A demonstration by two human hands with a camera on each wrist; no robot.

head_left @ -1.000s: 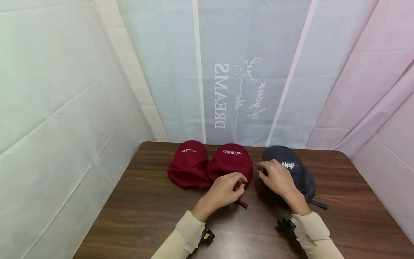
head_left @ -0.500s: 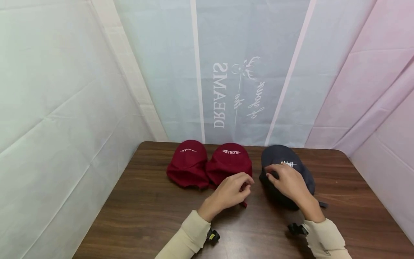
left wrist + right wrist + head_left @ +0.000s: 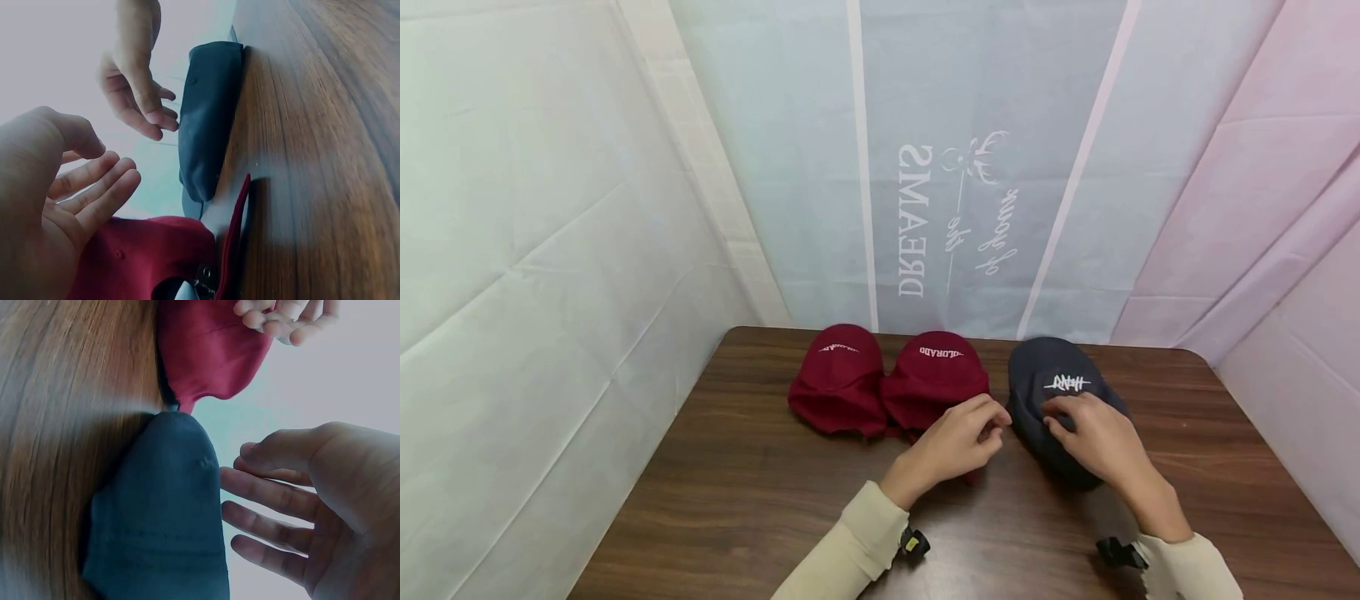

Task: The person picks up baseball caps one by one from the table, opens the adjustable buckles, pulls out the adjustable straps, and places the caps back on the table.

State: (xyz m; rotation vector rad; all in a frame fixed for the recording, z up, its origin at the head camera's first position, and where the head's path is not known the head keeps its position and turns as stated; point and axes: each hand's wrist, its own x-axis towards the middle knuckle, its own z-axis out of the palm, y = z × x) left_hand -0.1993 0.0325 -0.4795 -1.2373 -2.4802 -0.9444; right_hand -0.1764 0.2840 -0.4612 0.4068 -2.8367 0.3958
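Three baseball caps lie in a row at the table's far side in the head view. At left is a dark red cap (image 3: 837,367), and touching its right side is a second red cap (image 3: 934,371) with white "COLORADO" lettering. A navy cap (image 3: 1048,367) with white lettering lies to the right. My left hand (image 3: 955,442) hovers at the second red cap's near right edge, fingers loosely bent and holding nothing. My right hand (image 3: 312,506) hangs over the navy cap with relaxed fingers. In the right wrist view its fingertips are close to the cap; contact cannot be told.
The brown wooden table (image 3: 737,500) has a pale cloth wall (image 3: 550,292) at left, a printed cloth backdrop (image 3: 970,83) behind it and a pinkish cloth (image 3: 1285,250) at right. A red strap end (image 3: 972,478) shows under my left hand.
Both hands have drifted right. My right hand has also come nearer to me, uncovering more of the navy cap's front and lettering. The caps stay in about the same places.
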